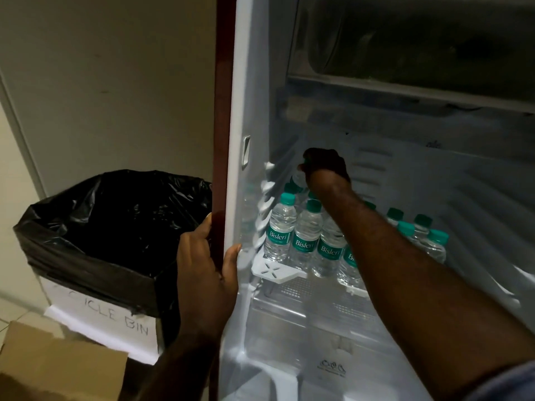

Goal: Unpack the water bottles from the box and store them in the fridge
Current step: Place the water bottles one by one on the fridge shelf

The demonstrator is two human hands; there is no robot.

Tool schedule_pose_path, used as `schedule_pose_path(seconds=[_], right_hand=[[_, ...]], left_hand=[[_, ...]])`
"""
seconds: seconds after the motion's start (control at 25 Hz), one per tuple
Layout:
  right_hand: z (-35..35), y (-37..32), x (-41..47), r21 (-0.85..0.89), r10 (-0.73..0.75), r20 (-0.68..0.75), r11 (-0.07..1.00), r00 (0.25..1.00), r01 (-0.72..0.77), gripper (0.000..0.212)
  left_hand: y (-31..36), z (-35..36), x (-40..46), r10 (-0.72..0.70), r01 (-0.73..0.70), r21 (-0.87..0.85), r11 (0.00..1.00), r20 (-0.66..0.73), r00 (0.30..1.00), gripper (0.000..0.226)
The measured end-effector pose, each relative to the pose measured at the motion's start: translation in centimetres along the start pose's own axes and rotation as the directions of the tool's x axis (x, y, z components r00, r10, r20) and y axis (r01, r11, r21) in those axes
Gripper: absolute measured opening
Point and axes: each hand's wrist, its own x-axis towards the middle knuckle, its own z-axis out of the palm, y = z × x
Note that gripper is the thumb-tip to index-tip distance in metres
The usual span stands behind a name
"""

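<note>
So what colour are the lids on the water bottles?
Teal green caps on the water bottles, seen in the head view.

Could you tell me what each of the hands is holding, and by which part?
Right hand grips a bottle by its cap end; left hand holds the fridge by its side edge.

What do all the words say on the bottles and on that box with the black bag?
"Bisleri": on the green labels of the front water bottles in the fridge.
"...CLE BIN": handwritten on the white paper on the bin; its first letters are hidden by the black bag.
Fridge floor marking: too small to read.
</note>
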Motion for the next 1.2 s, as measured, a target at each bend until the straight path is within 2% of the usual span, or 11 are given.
schedule_pose_path(seconds=[0.2,0.52,0.6,0.72,0.84,0.92,0.96,1.04,1.08,1.12,1.2], right_hand=[[3.3,-0.3,2.9,-0.146,-0.092,0.175,0.982,0.98,0.118,0.037],[3.6,-0.3,4.7,0.067,0.0,0.388,0.997,0.922,-0.029,0.023],[3.4,-0.1,4.5,0.062,0.007,0.409,0.997,0.913,-0.036,0.024],[2.7,0.2,3.6,-0.024,-0.026,0.426,0.999,0.904,0.04,0.027],[1.1,0.6,1.9,0.026,-0.056,0.327,0.998,0.943,0.05,0.041],[-0.4,0.8,-0.8,0.17,-0.098,0.101,0.982,0.99,0.08,0.041],[-0.9,0.8,-3.1,0.215,-0.157,-0.072,0.962,0.985,0.169,0.037],[-0.8,0.4,-9.3,0.254,-0.266,-0.389,0.889,0.882,0.38,0.027],[-0.1,0.2,-12.6,0.267,-0.29,-0.472,0.853,0.833,0.448,0.022],[1.1,0.0,-16.0,0.281,-0.309,-0.492,0.829,0.814,0.484,0.018],[4.6,-0.3,-22.8,0.359,-0.338,-0.402,0.797,0.851,0.486,0.015]], left_hand=[[-0.2,-0.2,0.4,0.054,-0.054,0.032,0.998,0.024,0.998,0.055],[-0.3,0.0,0.4,0.113,-0.112,0.069,0.991,-0.015,0.993,0.053],[-0.3,0.0,0.4,0.11,-0.108,0.065,0.992,-0.022,0.994,0.054],[-0.3,0.0,0.2,0.08,-0.08,0.058,0.995,-0.009,0.997,0.055],[-0.3,-0.1,0.3,0.052,-0.052,0.051,0.997,0.009,0.999,0.053],[0.3,-0.3,0.4,0.029,-0.03,0.028,0.999,0.032,0.999,0.055],[0.8,-0.5,0.5,0.011,-0.012,0.023,1.0,0.049,0.999,0.055],[1.6,-1.0,0.7,-0.024,0.021,0.038,0.999,0.078,0.997,0.055],[1.7,-1.2,0.8,-0.018,0.014,0.054,0.998,0.088,0.996,0.054],[1.8,-1.2,0.8,-0.006,-0.001,0.075,0.997,0.098,0.995,0.054],[1.9,-1.3,0.5,-0.005,-0.006,0.092,0.996,0.117,0.993,0.054]])
